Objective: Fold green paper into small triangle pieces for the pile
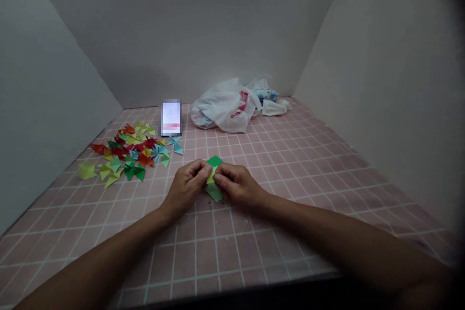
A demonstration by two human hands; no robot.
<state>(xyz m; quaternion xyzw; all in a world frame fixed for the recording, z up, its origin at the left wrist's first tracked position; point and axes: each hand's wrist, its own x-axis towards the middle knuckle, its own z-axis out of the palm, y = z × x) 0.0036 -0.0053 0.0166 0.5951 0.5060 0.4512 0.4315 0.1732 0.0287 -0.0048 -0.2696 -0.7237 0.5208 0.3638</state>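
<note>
A small piece of green paper [214,162], partly folded with a lighter side showing, lies on the pink tiled surface [290,164] at the middle. My left hand [187,185] pinches its left side with the fingers curled in. My right hand [238,185] pinches its right side, fingertips pressed on the paper. The two hands meet over the paper and hide most of it.
A heap of several folded paper pinwheels [131,152] in red, green, yellow and blue lies at the left. A phone [170,117] stands behind them. Crumpled white plastic bags [228,105] sit at the back. Grey walls close in the left, back and right.
</note>
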